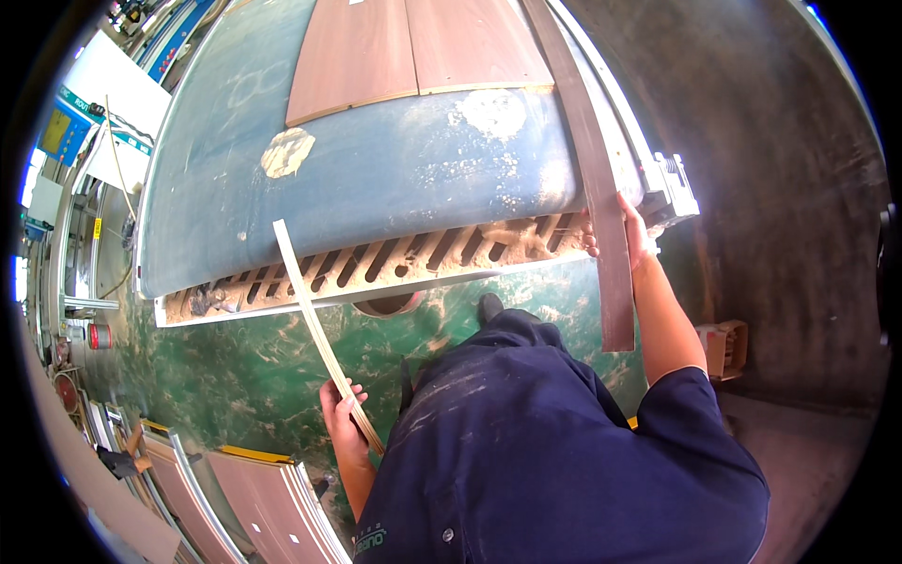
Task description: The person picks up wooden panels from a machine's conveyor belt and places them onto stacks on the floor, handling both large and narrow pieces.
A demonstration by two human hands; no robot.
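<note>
Two Strips Held at a Dusty Saw Table

Left hand [340,406]: closed around a thin pale wood strip [310,310] that slants up over the slotted table edge [376,263]. Centre: blue table top [376,160] bearing brown panels [413,52]. Right hand [628,235]: gripping a long dark strip [601,188] at the table's right edge.

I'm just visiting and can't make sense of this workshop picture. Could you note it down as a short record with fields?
Place: green machine with a dusty blue belt
Left hand: holds a thin pale strip
Right hand: grips a long dark brown strip at the belt's edge
On belt: brown panels
Below belt: sawdust on slats
Lower left: stacked brown panels
</note>
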